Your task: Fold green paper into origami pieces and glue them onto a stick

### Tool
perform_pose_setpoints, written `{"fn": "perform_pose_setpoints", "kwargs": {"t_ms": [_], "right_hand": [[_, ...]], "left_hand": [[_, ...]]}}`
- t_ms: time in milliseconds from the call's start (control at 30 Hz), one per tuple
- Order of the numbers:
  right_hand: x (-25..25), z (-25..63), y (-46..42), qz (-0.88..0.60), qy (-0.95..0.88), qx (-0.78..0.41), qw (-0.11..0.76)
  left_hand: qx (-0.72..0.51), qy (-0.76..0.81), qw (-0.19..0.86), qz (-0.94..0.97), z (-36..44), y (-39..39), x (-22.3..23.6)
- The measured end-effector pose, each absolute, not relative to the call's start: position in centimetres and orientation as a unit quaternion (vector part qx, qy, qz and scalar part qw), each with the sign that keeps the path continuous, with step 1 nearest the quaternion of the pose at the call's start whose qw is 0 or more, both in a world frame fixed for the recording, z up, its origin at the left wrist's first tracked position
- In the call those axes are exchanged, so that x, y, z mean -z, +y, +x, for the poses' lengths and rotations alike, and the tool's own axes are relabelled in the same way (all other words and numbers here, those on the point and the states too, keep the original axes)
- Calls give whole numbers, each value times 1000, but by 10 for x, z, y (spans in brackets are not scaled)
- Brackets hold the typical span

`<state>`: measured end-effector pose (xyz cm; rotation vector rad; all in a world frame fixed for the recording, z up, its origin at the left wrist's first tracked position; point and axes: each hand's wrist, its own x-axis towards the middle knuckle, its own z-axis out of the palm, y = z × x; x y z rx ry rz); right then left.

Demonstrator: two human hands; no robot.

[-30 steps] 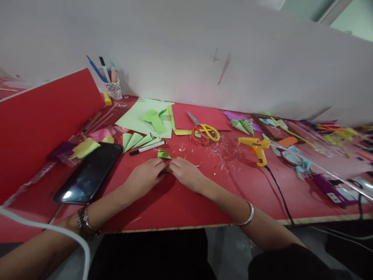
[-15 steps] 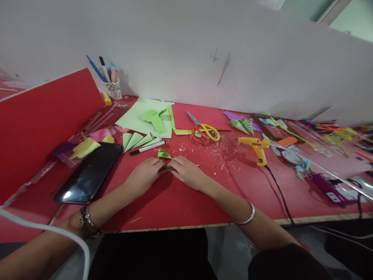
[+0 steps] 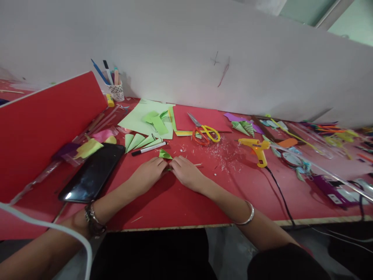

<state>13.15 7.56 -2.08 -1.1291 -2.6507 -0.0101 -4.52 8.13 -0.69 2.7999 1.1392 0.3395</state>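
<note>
Between my two hands, low over the red table (image 3: 175,206), a small folded piece of green paper (image 3: 165,154) pokes up past the fingertips. My left hand (image 3: 149,175) pinches it from the left, fingers closed. From the other side my right hand (image 3: 186,173) has its fingers closed on the same piece. The fingers hide most of the lower part of the paper. Just beyond my left hand lies a black-and-white marker (image 3: 149,148), and behind it are several folded light green paper cones (image 3: 136,141).
Scissors (image 3: 204,130) lie partly on red paper sheets (image 3: 201,118). A yellow glue gun (image 3: 256,149) with a black cord rests on the right. At the left are a black phone (image 3: 94,175), a leaning red board (image 3: 52,124) and a pen cup (image 3: 115,91). Paper shreds (image 3: 224,155) litter the middle.
The view has shifted slightly, so the items on the left appear a little further right. Both hands stay at the green paper, with barely any finger movement.
</note>
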Motion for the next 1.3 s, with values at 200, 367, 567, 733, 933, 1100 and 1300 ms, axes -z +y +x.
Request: {"fn": "perform_pose_setpoints", "kwargs": {"t_ms": [200,367,567,733,933,1100,1300], "right_hand": [[18,132,74,-403,-906,55,114],[16,133,74,-365,-920,89,115],[10,134,69,-330,-929,134,96],[5,135,64,-310,-930,178,86],[2,135,60,-297,-920,229,114],[1,134,57,-299,-918,229,122],[3,135,59,-333,-925,155,95]], "left_hand": [[-73,391,46,916,-44,86,-2],[-78,386,157,906,-52,91,-8],[-81,367,228,898,-60,95,-19],[-31,379,314,870,-64,100,-24],[37,376,425,822,-70,108,-29],[44,356,446,820,-72,109,-32],[16,332,337,881,-66,101,-38]]}}
